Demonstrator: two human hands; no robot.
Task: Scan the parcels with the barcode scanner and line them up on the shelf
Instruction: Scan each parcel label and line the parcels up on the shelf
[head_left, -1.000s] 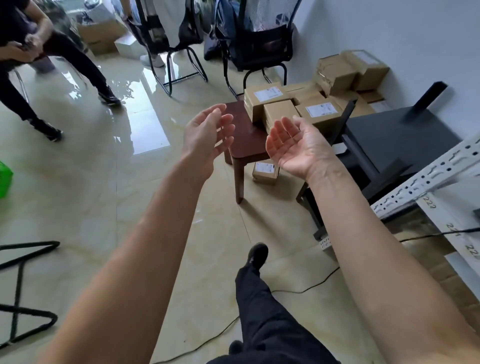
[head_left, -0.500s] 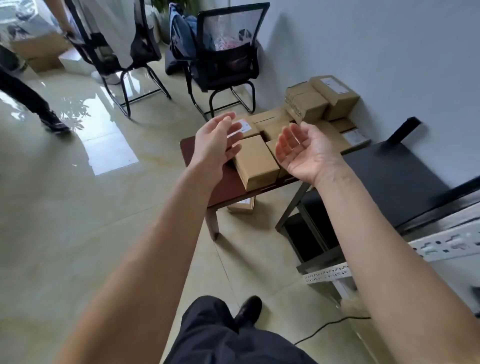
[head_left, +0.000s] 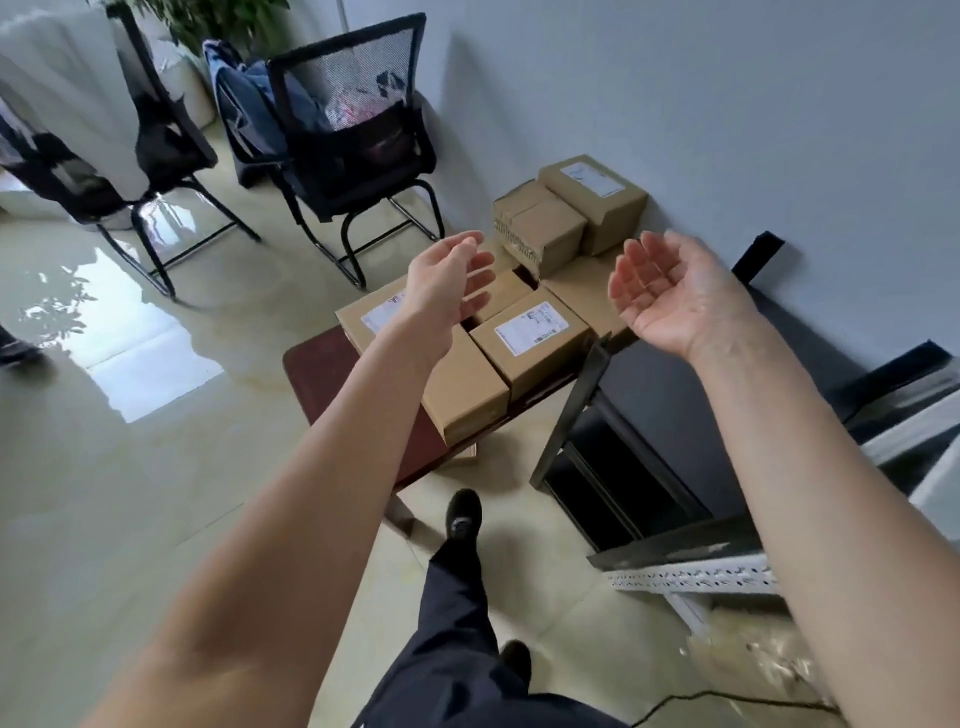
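Neither hand grips anything: the left hand (head_left: 448, 283) and the right hand (head_left: 670, 288) both reach forward with fingers spread and loosely curved, palms turned toward each other, hovering above the parcels without touching any of them that I can make out.

Judged from this view, the task is at an early point for this batch — no parcel is held, no barcode scanner is visible anywhere, and the white shelf frame (head_left: 691, 578) at the near right shows no boxes on the part that is in view. What is left, then, is nearly all of it: pick up a parcel, scan it, carry it to the shelf, repeat.

Counting what shows: on the dark red stool (head_left: 322, 379) lie three parcels — a large labelled box (head_left: 457, 384) on the left under the left forearm, a smaller labelled box (head_left: 530, 340) to its right, and a plain one (head_left: 501, 293) just behind, partly hidden by the left hand. Farther right and far, against the wall, sits a second pile (head_left: 569, 221): two boxes on top and at least one flat box beneath; more may be hidden. Two hands, two black chairs (head_left: 358, 156) at the far left, one black low table (head_left: 675, 415) on the right, beside the stool.
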